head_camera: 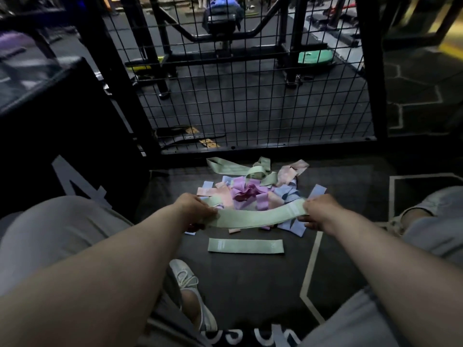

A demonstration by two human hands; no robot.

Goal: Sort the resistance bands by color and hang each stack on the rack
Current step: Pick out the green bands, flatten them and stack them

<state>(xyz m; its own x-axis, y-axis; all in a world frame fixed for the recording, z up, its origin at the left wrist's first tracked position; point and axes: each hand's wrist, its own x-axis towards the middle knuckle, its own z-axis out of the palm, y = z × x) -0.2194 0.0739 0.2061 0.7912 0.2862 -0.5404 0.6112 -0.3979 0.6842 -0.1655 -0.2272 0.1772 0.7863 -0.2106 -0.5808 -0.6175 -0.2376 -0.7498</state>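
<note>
I hold a pale green resistance band [253, 216] stretched flat between both hands, just above the dark floor. My left hand [194, 209] pinches its left end and my right hand [319, 210] pinches its right end. Below it a second green band [245, 246] lies flat on the floor. Behind my hands sits a mixed pile of bands [250, 191] in pink, purple, blue and green, with several green ones [240, 169] at its far side.
A black wire mesh rack panel [250, 96] stands upright behind the pile. A large black box [62, 136] with a white numeral is at the left. My knees and a white shoe [190, 289] frame the floor space in front.
</note>
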